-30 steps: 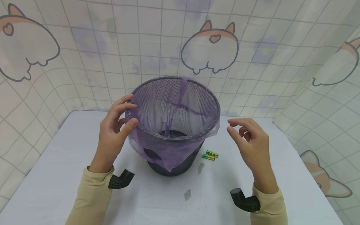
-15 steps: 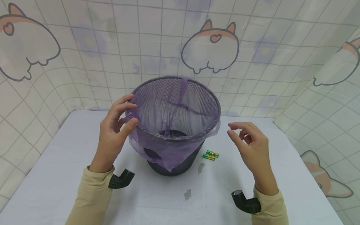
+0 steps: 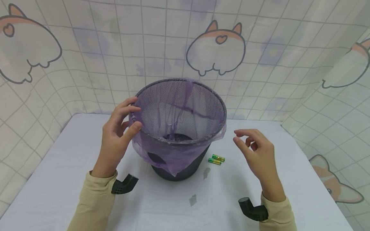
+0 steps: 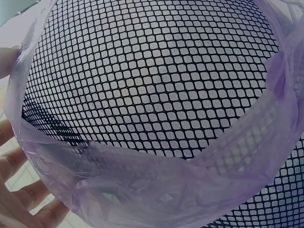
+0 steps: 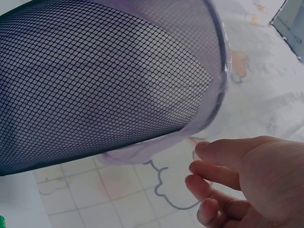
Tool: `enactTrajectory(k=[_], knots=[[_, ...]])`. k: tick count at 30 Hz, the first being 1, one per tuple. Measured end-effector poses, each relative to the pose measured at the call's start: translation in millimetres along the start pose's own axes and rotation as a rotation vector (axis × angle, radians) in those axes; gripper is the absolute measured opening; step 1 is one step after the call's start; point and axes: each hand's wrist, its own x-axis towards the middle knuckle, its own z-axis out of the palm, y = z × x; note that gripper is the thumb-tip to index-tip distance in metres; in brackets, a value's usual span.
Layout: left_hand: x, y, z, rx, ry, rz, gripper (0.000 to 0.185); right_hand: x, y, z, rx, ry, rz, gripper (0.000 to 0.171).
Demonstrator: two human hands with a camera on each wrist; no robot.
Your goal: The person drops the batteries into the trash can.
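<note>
A black mesh wastebasket [image 3: 179, 109] lined with a thin purple bag [image 3: 170, 155] stands mid-table; its mesh wall [image 4: 156, 85] fills the left wrist view and also shows in the right wrist view [image 5: 90, 90]. My left hand [image 3: 117, 134] grips the bag-covered rim on the left side, thumb on the outside, fingers over the top. My right hand [image 3: 255, 152] hovers to the right of the basket, apart from it, fingers loosely curled, holding nothing; its fingers [image 5: 223, 171] show below the rim in its wrist view. Two green batteries [image 3: 216, 159] lie by the basket's base.
The white table [image 3: 57, 179] carries two small grey scraps [image 3: 193, 199] in front of the basket. A tiled curtain with cartoon animals [image 3: 215, 48] encloses the back and both sides.
My right hand has sunk slightly and drifted a little toward me. The left hand and the basket have stayed put.
</note>
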Motion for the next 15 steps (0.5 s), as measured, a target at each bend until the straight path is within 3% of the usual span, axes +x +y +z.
enactTrajectory(k=[15], knots=[[-0.1, -0.4, -0.5, 0.016, -0.002, 0.005, 0.035, -4, 14, 5, -0.031, -0.043, 0.032, 0.018]])
